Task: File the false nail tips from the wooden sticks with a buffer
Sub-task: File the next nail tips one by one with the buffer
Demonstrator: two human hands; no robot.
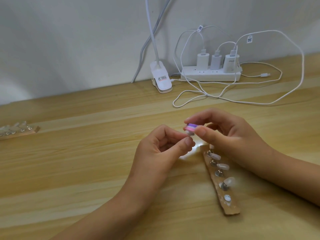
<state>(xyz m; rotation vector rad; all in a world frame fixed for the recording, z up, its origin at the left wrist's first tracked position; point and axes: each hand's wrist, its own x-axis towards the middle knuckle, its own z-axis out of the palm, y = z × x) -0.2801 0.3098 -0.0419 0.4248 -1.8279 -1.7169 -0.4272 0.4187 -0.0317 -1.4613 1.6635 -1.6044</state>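
Buffer (243,127), pink/purple block, is pinched in R hand (230,137) btwn thumb and fingers. It's held above table (86,161), just over a tip (241,134). L hand (161,149) pinches that tip w/ thumb + forefinger. Tip is mostly hidden, only a greyish bit shows. It's touching buffer's underside or v. close, can't tell which. Stick (223,203) lies on table under R wrist, w/ other tips (222,166) on its mounts (217,173), a couple of mounts bare. 2nd stick (19,131) sits far left, also w/ tips, well apart.

Risks, as I judge:
- **Tip flying off:** it's small and smooth and the grip is fingertip-only, so a hard stroke could flick it onto table.
- **Filed skin:** buffer edge sits close to L thumb, so a slip catches skin.
- **Uneven filing:** too much pressure on one spot prob. thins or bends tip.
- **Knocked stick:** R wrist hangs just over stick, and dropping it could knock other tips off mounts.

Cables (216,96) lie behind, apart from both hands.
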